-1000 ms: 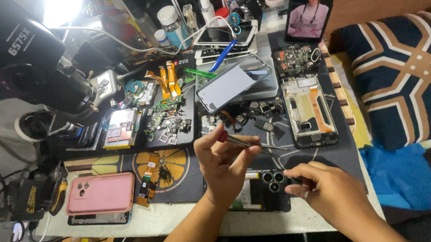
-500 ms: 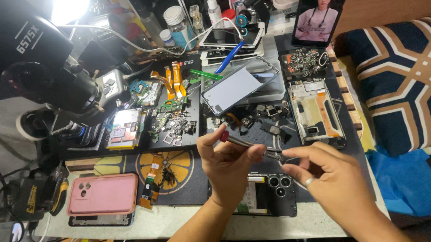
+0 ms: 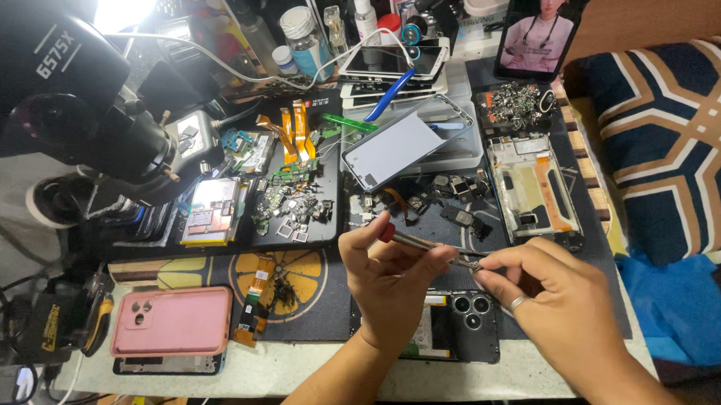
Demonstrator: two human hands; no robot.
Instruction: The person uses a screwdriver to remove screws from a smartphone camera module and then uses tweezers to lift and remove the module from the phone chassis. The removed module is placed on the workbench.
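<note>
Both hands have come up off the desk since a moment ago: the left hand (image 3: 389,281) pinches a slim red-capped screwdriver (image 3: 423,243) by its handle, and the right hand (image 3: 555,288) has moved in to pinch something tiny at the tool's tip, too small to make out. They're hovering just above the opened black phone (image 3: 460,324) lying camera-side up near the front edge of the desk, so it looks like tip fiddling rather than actual unscrewing. The pink-cased phone (image 3: 173,321) sits untouched at the front left corner.
</note>
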